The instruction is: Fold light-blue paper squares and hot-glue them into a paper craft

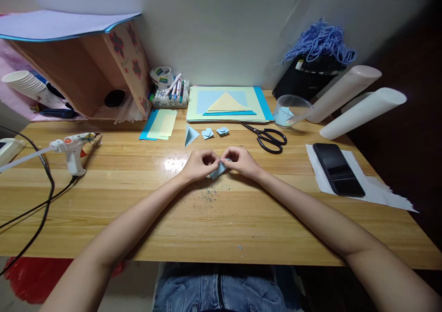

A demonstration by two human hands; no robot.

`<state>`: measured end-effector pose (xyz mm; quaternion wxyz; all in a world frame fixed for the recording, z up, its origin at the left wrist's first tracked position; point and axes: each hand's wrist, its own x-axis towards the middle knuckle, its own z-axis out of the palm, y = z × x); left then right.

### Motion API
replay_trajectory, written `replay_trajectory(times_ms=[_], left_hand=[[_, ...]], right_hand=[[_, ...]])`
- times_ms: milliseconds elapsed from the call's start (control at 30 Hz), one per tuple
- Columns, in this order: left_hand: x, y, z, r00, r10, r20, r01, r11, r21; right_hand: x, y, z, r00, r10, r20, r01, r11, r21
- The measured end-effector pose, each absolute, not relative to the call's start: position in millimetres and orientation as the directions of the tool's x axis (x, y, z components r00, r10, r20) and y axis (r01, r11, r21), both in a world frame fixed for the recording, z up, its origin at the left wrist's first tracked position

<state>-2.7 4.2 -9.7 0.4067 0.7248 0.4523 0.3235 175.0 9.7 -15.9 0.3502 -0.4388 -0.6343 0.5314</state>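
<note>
A small piece of folded light-blue paper (218, 170) is pinched between both hands above the middle of the table. My left hand (202, 164) grips its left side with thumb and forefinger. On the other side, my right hand (241, 161) pinches the upper right edge. Fingers cover part of the folds. Just beyond the hands lie a blue folded triangle (191, 135) and two small folded blue paper hearts (207, 133) (223, 131). Black-handled scissors (267, 138) rest to the right of them. Tiny dark scraps (209, 195) are scattered on the wood around the hands.
A glue gun (73, 153) with a black cable stands at left. Coloured paper sheets (193, 110), a marker box (171, 99) and a clear cup (292, 110) line the back. A phone (338, 169) and white rolls (362, 113) are at right.
</note>
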Motion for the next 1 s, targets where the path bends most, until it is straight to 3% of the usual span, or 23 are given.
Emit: replay_trajectory(times_ms=[500,767,1000], left_hand=[[-2.4,5.1,-7.1,0.408,0.91,0.072,0.373,-0.239,0.897],[-2.6,4.3,-6.5,0.411,0.91,0.06,0.362,-0.223,0.905],[-3.0,6.1,-8.6,0.389,0.916,0.092,0.328,-0.232,0.916]], right_hand=[[175.6,11.5,-14.9,-0.342,0.94,0.02,0.148,0.075,-0.986],[176.9,13.6,-17.5,-0.351,0.935,0.06,0.216,0.143,-0.966],[176.7,13.0,-14.9,-0.319,0.947,0.043,0.154,0.096,-0.983]])
